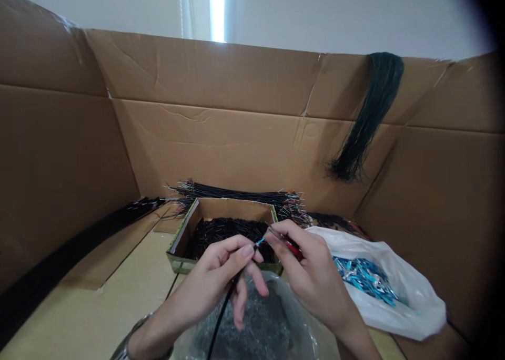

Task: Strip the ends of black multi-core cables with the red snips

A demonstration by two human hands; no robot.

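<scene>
My left hand [226, 268] pinches the end of a black wire [221, 318] that trails down toward me; a small blue part [260, 241] sits at its tip. My right hand [307, 270] is closed round a thin tool with red handles [292, 249], its tip touching the blue part. Both hands work just above a small open cardboard box [189, 220] filled with short black pieces [224, 231].
A white plastic bag [398, 302] of blue parts [365, 276] lies at the right. A clear bag [272, 323] sits under my hands. Black wire bundles [236, 193] lie behind the box and along the left wall [59, 255]. Another bundle [369, 118] hangs over the cardboard wall.
</scene>
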